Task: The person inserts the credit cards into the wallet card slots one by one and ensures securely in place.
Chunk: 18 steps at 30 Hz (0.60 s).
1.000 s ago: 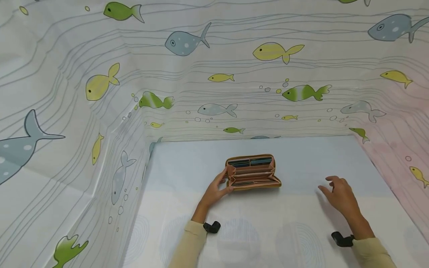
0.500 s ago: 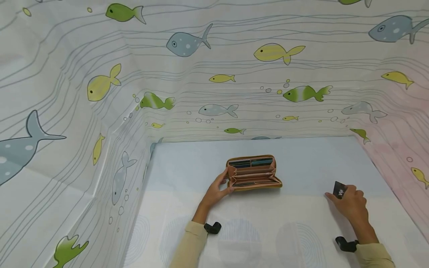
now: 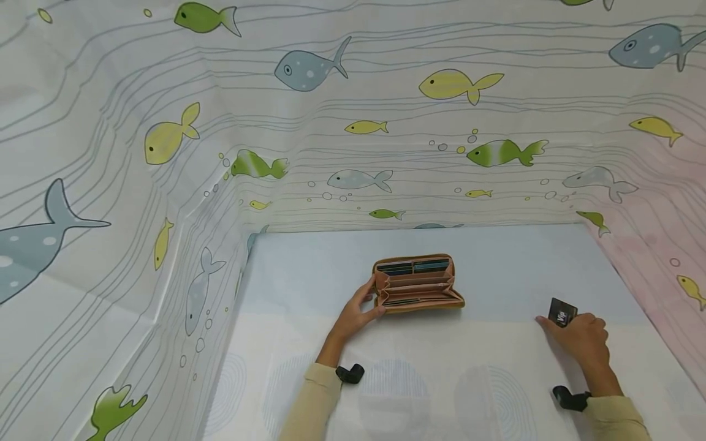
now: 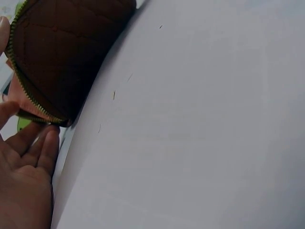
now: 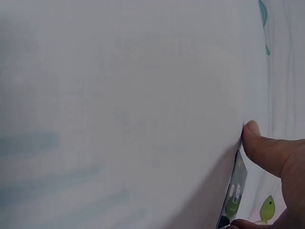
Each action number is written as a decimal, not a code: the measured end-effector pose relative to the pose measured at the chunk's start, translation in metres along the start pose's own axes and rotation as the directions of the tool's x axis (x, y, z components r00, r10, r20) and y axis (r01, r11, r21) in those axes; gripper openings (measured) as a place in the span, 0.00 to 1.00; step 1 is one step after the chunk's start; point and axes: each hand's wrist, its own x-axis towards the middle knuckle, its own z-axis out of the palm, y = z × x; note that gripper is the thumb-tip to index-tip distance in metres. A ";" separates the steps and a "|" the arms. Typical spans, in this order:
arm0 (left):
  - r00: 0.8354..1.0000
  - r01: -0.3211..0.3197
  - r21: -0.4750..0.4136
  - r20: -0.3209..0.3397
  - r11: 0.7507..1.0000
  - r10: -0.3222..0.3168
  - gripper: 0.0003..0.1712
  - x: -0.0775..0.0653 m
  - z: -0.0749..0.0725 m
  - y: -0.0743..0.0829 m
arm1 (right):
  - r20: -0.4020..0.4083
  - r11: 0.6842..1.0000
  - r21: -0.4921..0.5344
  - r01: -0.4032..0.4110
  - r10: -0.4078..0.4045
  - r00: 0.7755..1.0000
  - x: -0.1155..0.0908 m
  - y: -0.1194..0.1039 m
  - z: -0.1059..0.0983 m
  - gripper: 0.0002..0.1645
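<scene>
An unzipped tan long wallet [image 3: 417, 283] lies spread open on the table, with pink-brown inner folds and cards [image 3: 431, 266] in its slots. My left hand [image 3: 351, 317] holds the wallet's left end between thumb and fingers. In the left wrist view, the wallet's quilted dark brown outside [image 4: 71, 52] and zip teeth show. Well to the right, my right hand [image 3: 584, 340] holds a black card [image 3: 561, 312] marked "Vip" by its edges. The right wrist view shows the thumb [image 5: 269, 150] at one end of the card and a fingertip at the other.
The pale table [image 3: 309, 263] meets a fish-patterned sheet [image 3: 309, 141] at the back and left, and a pinkish sheet [image 3: 667, 233] at the right. Dark wrist cameras sit on both wrists.
My right hand has drawn back slightly toward the lower right and turned; the black card, not visible at first, now shows in it. My left hand and the wallet have stayed in place.
</scene>
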 end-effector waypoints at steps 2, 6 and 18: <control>1.000 0.003 0.001 0.002 1.000 -0.003 0.49 0.000 0.000 0.001 | 0.001 1.000 -0.001 -0.002 0.002 1.000 0.002 0.001 0.000 0.69; 1.000 0.003 -0.003 -0.003 1.000 -0.003 0.49 0.000 0.000 0.001 | 0.007 1.000 0.003 0.006 -0.006 1.000 0.006 0.004 -0.001 0.68; 1.000 -0.007 0.005 0.002 1.000 0.007 0.48 -0.001 0.000 0.003 | 0.021 0.999 0.035 -0.015 0.014 1.000 0.007 0.005 -0.007 0.61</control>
